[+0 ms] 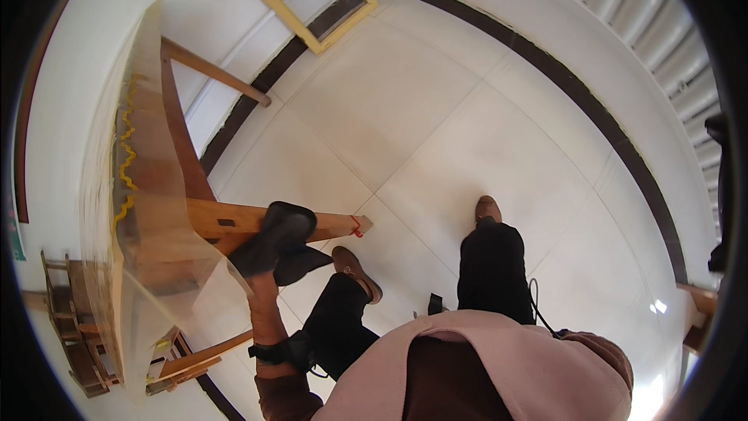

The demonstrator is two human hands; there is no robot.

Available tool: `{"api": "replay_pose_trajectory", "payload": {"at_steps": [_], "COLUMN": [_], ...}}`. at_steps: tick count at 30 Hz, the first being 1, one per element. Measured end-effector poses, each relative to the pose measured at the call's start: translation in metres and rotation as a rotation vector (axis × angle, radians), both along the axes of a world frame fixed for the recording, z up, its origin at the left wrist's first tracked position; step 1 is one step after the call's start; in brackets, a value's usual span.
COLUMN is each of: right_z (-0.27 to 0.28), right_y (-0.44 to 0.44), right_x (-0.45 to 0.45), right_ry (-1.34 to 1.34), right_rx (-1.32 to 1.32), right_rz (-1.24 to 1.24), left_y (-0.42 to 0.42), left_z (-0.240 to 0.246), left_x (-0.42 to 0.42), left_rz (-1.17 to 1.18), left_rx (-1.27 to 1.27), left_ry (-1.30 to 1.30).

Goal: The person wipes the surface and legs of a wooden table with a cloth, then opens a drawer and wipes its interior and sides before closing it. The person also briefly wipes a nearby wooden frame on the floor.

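Note:
My left hand (274, 245) is at the near corner of a wooden table, beside the table's leg (336, 225). A black mitten-like covering hides its fingers, so their grip cannot be made out. The edge of a clear plastic table cover (169, 280) reaches the hand; whether it is held is unclear. A black strap (283, 351) is around my left forearm. Red string (355, 226) is tied near the foot of the table leg. My right hand is out of view.
A yellow wooden frame (304, 35) stands by the dark skirting (526, 49) at the far wall. Wooden chairs (73, 327) are at the lower left. White ribbed panelling (643, 17) runs along the upper right. Pale tiles (421, 128) cover the floor around my shoes.

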State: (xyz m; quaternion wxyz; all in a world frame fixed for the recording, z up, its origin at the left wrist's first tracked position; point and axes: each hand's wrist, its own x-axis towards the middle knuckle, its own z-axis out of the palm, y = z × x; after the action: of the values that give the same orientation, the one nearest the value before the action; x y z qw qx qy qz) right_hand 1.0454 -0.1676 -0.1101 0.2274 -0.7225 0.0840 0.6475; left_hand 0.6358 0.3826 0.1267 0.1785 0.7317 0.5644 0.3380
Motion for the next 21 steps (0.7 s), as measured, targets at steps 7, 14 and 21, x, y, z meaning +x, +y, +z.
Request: {"api": "replay_pose_trajectory", "payload": {"at_steps": [7,14,21], "right_z": [-0.006,-0.012,0.153], "right_y": [-0.025,-0.022,0.123], "right_x": [-0.011,-0.023,0.054], "right_ry": [-0.006,0.039,-0.745], "right_rx": [0.079,0.158,0.668], "right_rz": [-0.013,0.056,-0.030], "left_y": [-0.006,0.010,0.026], "left_z": [0.040,0.011,-0.002], "left_x": [0.057,0.042,0.039], "left_rz": [-0.305,-0.195,-0.331], "left_rx": [-0.062,-0.144,-0.079], "left_ry": [-0.354,-0.623,-0.680]}}
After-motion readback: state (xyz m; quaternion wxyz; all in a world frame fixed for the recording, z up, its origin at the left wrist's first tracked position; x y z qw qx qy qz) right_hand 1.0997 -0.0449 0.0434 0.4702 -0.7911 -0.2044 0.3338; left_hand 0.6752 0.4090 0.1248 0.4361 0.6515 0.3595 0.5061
